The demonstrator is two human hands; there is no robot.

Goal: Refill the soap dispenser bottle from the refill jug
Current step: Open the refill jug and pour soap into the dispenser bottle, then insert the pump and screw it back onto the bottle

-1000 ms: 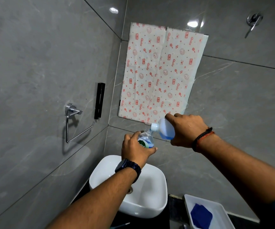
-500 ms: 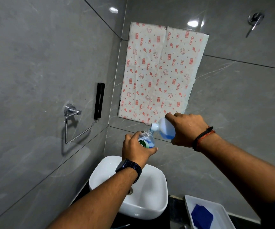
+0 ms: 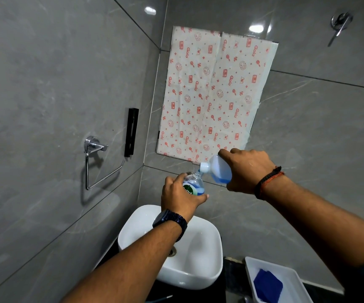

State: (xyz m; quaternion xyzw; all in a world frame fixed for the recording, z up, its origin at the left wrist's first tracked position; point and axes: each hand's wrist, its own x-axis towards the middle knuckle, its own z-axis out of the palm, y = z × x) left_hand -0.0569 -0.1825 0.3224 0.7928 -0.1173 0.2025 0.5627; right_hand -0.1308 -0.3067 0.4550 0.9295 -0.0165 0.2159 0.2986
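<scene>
My left hand (image 3: pixel 180 199) grips a small clear soap dispenser bottle (image 3: pixel 195 185) with a green label and some blue liquid in it, held above the white basin (image 3: pixel 207 265). My right hand (image 3: pixel 250 171) holds the translucent white refill jug (image 3: pixel 218 170) tipped to the left, its white spout touching the bottle's open neck. Blue liquid pools in the jug's lower side. The fingers hide much of both containers.
Grey tiled walls close in on the left and behind. A chrome towel ring (image 3: pixel 95 159) and a black holder (image 3: pixel 131 132) hang on the left wall. Patterned paper (image 3: pixel 211 95) covers the back wall. A white tray (image 3: pixel 290 278) with a blue cloth (image 3: pixel 267 285) sits lower right.
Both hands hold nearly the same pose; the jug stays tipped into the bottle's neck. The view has shifted very slightly.
</scene>
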